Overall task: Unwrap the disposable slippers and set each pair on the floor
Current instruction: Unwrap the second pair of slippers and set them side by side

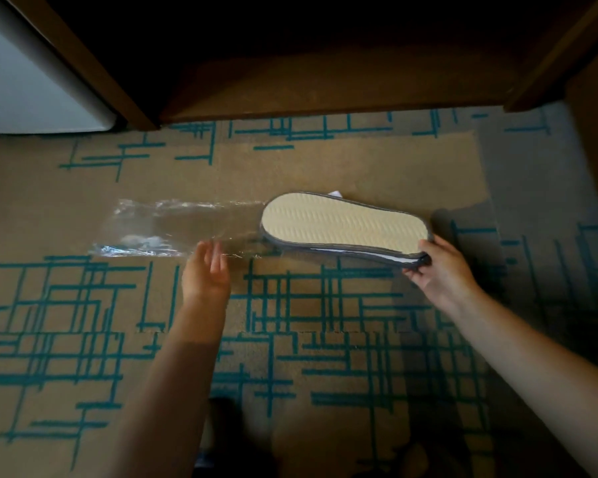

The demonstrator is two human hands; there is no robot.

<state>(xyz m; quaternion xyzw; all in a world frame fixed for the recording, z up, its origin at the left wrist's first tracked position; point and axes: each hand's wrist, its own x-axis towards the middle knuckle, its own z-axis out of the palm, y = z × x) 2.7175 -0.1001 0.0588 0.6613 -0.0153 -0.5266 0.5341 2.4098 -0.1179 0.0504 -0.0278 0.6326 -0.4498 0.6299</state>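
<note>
Bare hands [439, 267] pinch ribbed-soled slippers [346, 224] beside crinkled plastic [173, 225].

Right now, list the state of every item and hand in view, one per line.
Clear plastic wrapper: emptied, lying flat on the carpet.
Stacked pair of grey-edged slippers with beige ribbed soles: unwrapped, pressed together, sole up.
Left hand: open, at the wrapper's edge.
Right hand: gripping the slippers' end.
Patterned tan and teal carpet: bare of slippers set down.

Under you is the carpet [377, 160], tan with teal crossing lines and a grey patch at the far right. A clear plastic wrapper [166, 229] lies flat on it at left centre. At the far edge, dark wooden furniture [325, 94] stands on it.
</note>
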